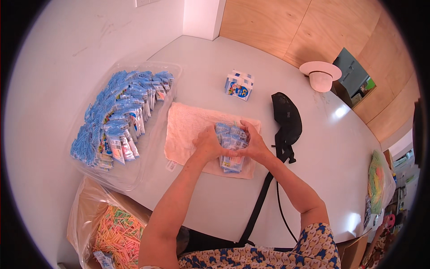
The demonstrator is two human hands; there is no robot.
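Observation:
A bundle of small clear packets with blue-and-white striped ends [231, 140] lies on a pink towel [183, 130]. My left hand [208, 143] presses against the bundle's left side, fingers curled. From the other side my right hand [256, 144] cups the same packets, its fingers bent around their far right edge. Both thumbs come close together across the front of the bundle. Fingertips of the left hand are partly hidden. Beyond the towel stands a small blue-and-white box [239, 85] with a checked top.
At left, a clear plastic tray [130, 181] holds rows of similar packets. Below it, a lined carton [83, 215] contains many thin coloured sticks. A black pouch with straps [286, 116] lies right of the towel. A pale hat [320, 80] and a bag of coloured sticks [378, 181] are farther right.

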